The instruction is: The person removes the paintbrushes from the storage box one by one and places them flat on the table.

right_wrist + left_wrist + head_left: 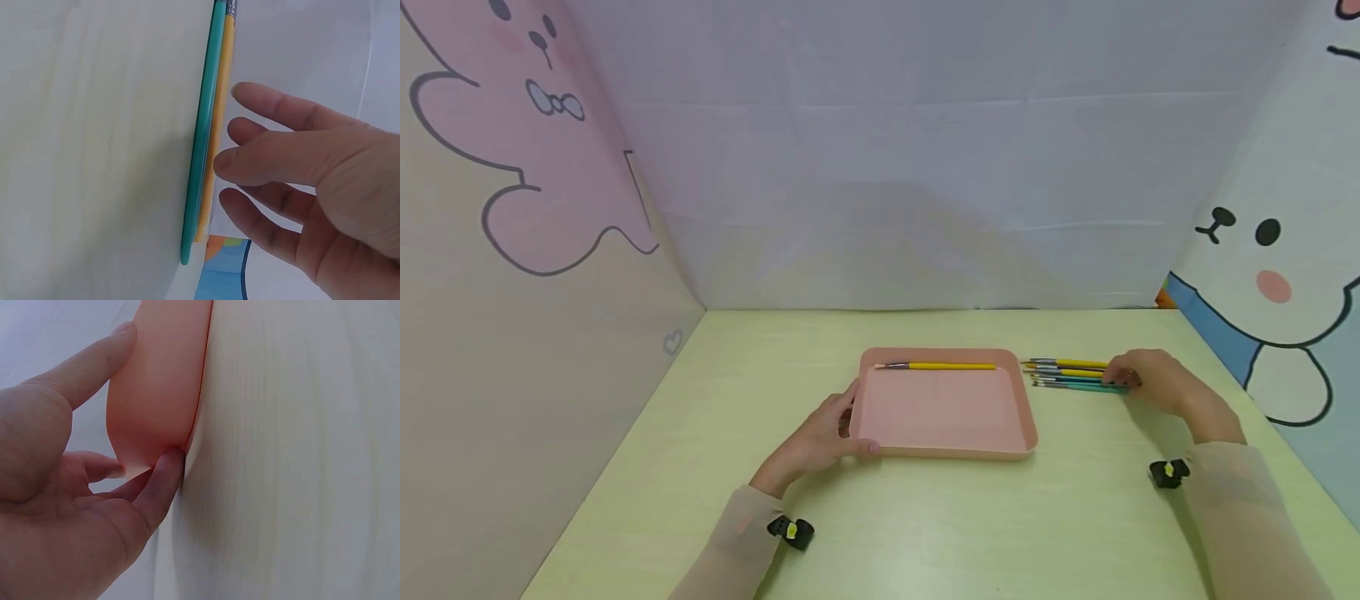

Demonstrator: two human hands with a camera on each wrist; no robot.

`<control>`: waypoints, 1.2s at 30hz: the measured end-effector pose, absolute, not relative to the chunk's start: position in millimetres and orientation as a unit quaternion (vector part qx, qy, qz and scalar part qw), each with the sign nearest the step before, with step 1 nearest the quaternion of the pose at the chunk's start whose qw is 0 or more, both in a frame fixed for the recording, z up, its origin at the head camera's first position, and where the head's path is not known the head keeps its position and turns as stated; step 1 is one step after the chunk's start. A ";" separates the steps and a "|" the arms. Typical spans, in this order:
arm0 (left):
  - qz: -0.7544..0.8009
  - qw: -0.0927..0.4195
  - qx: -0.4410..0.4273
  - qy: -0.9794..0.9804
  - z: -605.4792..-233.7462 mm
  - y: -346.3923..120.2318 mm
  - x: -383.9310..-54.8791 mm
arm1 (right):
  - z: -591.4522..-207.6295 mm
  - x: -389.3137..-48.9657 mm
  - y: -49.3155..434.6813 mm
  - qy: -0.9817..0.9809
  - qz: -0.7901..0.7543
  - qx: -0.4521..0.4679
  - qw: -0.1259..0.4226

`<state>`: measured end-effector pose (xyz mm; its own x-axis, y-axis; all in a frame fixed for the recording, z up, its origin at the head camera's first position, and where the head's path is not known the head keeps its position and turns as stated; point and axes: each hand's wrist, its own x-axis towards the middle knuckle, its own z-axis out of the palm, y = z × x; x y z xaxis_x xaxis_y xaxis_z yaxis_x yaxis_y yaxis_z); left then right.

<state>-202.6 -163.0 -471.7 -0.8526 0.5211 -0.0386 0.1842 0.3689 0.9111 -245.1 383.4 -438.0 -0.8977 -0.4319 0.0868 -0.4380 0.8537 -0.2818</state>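
Note:
A pink tray lies on the table with one yellow-handled paintbrush inside, along its far side. My left hand grips the tray's near left corner, thumb against the near wall and fingers around the left side. Right of the tray, several paintbrushes with yellow, blue and green handles lie side by side. Over their handle ends is my right hand, fingers loosely bent. In the right wrist view its thumb tip comes right up to a yellow handle, beside a green handle.
The pale wooden table is bounded by a white cloth at the back. Printed cartoon panels stand at the left and right, the right one near the right arm. Black wrist cameras sit on both sleeves.

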 end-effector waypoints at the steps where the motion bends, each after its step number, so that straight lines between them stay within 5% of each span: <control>1: 0.518 0.163 0.217 0.811 -471.5 -163.0 -202.6 | -437.0 -244.8 382.9 -0.963 0.146 0.227 0.013; 36: 0.505 0.163 0.198 0.824 -470.6 -163.2 -200.4 | -388.7 -228.2 287.1 -0.932 0.219 0.289 0.005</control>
<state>-200.4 -163.2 -470.6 -0.8679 0.4919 -0.0686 0.1623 0.4113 0.8969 -228.2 287.1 -388.7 -0.8333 -0.5357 0.1364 -0.5405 0.7378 -0.4044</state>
